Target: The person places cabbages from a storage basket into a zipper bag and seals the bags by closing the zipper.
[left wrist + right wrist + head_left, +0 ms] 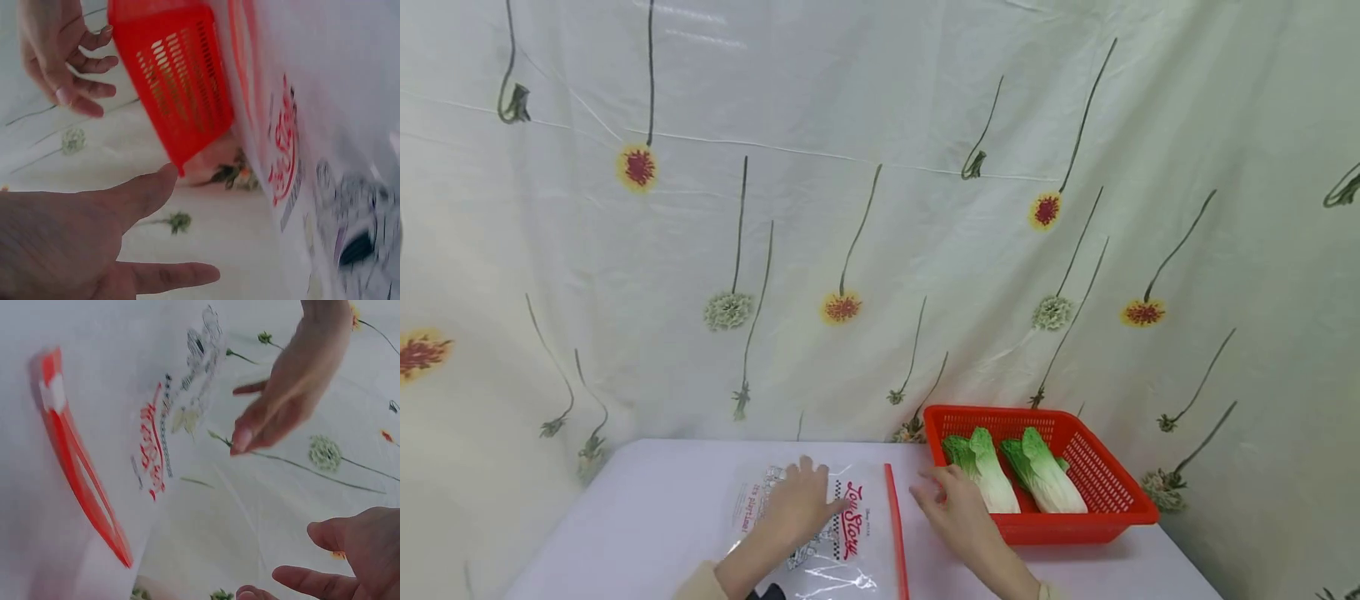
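A clear plastic zip bag (827,577) with red "Toy Story" lettering lies flat on the white table. Its red zip strip (897,533) runs along the right side, and a white slider (54,392) shows near one end in the right wrist view. My left hand (799,502) is over the bag's printed part, thumb out and fingers extended, holding nothing. Between the bag and the red basket (1067,530) hovers my right hand (961,510), its fingers loosely bent around nothing. It overlaps the basket's near left corner in the head view.
Two green-and-white Chinese cabbages, one on the left (994,477) and one on the right (1051,479), lie inside the basket. The table (647,517) extends left of the bag. A flower-patterned curtain (805,250) hangs behind the table.
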Available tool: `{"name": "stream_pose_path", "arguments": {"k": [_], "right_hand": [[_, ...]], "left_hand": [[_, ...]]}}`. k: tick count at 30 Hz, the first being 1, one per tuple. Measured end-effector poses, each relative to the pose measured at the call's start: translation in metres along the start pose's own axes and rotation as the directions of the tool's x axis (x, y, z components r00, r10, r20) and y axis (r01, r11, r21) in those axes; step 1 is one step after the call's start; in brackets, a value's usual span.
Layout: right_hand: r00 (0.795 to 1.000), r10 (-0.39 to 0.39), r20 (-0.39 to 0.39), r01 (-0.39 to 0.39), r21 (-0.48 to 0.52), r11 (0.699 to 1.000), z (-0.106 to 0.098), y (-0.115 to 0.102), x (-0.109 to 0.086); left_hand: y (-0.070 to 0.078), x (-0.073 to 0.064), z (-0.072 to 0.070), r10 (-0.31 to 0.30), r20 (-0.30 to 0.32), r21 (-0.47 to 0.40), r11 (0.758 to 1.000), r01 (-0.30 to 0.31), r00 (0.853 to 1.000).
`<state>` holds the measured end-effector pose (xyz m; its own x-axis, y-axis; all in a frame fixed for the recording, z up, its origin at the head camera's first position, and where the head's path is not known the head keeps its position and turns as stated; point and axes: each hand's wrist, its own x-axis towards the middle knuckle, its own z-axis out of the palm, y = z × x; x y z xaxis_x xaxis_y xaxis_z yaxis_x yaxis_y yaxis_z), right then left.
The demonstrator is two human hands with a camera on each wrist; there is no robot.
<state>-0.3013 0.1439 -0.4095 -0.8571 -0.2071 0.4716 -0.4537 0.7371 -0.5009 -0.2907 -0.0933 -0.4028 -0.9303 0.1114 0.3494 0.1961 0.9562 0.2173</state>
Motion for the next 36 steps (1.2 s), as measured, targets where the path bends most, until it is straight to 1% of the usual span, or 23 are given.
{"name": "stream_pose_path", "arguments": {"k": [2,5,7,10,12,15,16,18,19,21,22,23,26,27,29,30,32,34,35,36], "right_hand": [[0.998,0.009,0.068,-0.014,0.066,0.998,0.010,0.000,-0.009],[0.984,0.035,0.174,-0.058,0.131,0.990,0.021,0.004,-0.020],[0.967,0.069,0.244,-0.107,0.145,0.984,0.027,0.009,-0.026],[0.931,0.139,0.338,-0.197,0.141,0.970,0.035,0.015,-0.032],[0.905,0.182,0.385,-0.255,0.145,0.956,0.041,0.018,-0.034],[0.882,0.211,0.422,-0.305,0.168,0.938,0.048,0.020,-0.036],[0.880,0.213,0.425,-0.309,0.171,0.935,0.050,0.021,-0.037],[0.877,0.217,0.428,-0.318,0.180,0.931,0.053,0.022,-0.037],[0.873,0.226,0.433,-0.331,0.186,0.925,0.054,0.022,-0.037],[0.861,0.248,0.444,-0.366,0.202,0.909,0.055,0.022,-0.036],[0.860,0.252,0.444,-0.375,0.214,0.902,0.056,0.022,-0.035],[0.858,0.258,0.445,-0.387,0.228,0.894,0.057,0.023,-0.034],[0.840,0.285,0.461,-0.435,0.258,0.863,0.061,0.022,-0.030],[0.839,0.290,0.461,-0.443,0.266,0.857,0.063,0.022,-0.029],[0.845,0.288,0.452,-0.440,0.280,0.853,0.066,0.021,-0.027],[0.849,0.282,0.446,-0.434,0.286,0.854,0.067,0.021,-0.026],[0.874,0.247,0.418,-0.397,0.321,0.860,0.072,0.020,-0.025],[0.901,0.205,0.383,-0.348,0.355,0.867,0.076,0.019,-0.026],[0.911,0.186,0.368,-0.326,0.370,0.870,0.078,0.018,-0.026],[0.918,0.176,0.356,-0.315,0.383,0.868,0.080,0.017,-0.026]], "left_hand": [[0.014,0.003,0.015,0.027,0.008,-0.012,1.000,-0.026,1.000],[0.031,0.008,0.035,0.061,0.042,-0.056,0.997,-0.058,0.997],[0.039,0.011,0.047,0.085,0.057,-0.089,0.993,-0.079,0.995],[0.046,0.016,0.065,0.074,0.070,-0.182,0.981,-0.061,0.995],[0.047,0.019,0.075,0.038,0.087,-0.246,0.969,-0.015,0.995],[0.045,0.021,0.087,-0.010,0.135,-0.308,0.950,0.052,0.991],[0.043,0.021,0.091,-0.014,0.141,-0.310,0.949,0.058,0.990],[0.040,0.020,0.095,-0.004,0.144,-0.308,0.950,0.049,0.990],[0.039,0.020,0.097,0.005,0.142,-0.309,0.950,0.039,0.990],[0.036,0.020,0.099,0.016,0.142,-0.334,0.942,0.032,0.990],[0.035,0.019,0.099,0.024,0.141,-0.342,0.939,0.026,0.990],[0.034,0.019,0.099,0.024,0.157,-0.363,0.931,0.035,0.987],[0.030,0.017,0.096,0.035,0.204,-0.427,0.902,0.056,0.978],[0.028,0.016,0.095,0.042,0.225,-0.450,0.890,0.066,0.974],[0.026,0.014,0.091,0.055,0.273,-0.494,0.865,0.091,0.960],[0.025,0.012,0.090,0.069,0.275,-0.511,0.856,0.085,0.959],[0.024,0.008,0.085,0.090,0.288,-0.544,0.835,0.086,0.953],[0.023,0.003,0.079,0.116,0.267,-0.565,0.823,0.058,0.957],[0.023,-0.001,0.076,0.130,0.245,-0.571,0.820,0.034,0.961],[0.022,-0.004,0.072,0.141,0.228,-0.584,0.812,0.019,0.963]]}}
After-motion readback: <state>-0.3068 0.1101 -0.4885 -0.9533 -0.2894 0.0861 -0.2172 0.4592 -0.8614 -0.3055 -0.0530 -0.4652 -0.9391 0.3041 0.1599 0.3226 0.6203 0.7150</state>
